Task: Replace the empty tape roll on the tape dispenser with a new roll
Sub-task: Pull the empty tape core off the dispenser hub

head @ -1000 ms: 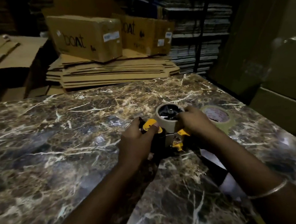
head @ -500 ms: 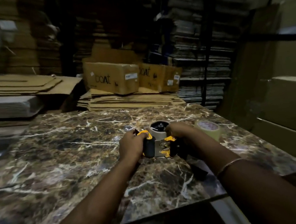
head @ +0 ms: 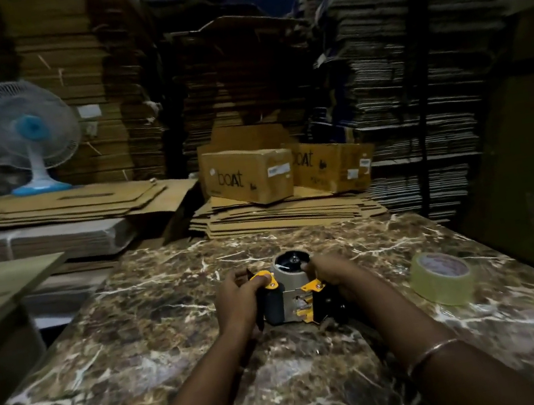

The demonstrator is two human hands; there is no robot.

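The tape dispenser (head: 290, 299) lies on the marble table (head: 138, 325). The left hand (head: 239, 302) grips its front end; the right hand (head: 334, 277) grips the spent core (head: 291, 268). The new roll (head: 441, 278) waits well to the dispenser's right — light, stiff, probably slick, best pinched across its rim.

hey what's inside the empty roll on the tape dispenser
Inside the empty roll sits the dispenser's dark hub. The right hand covers its right edge; anything deeper is hidden.
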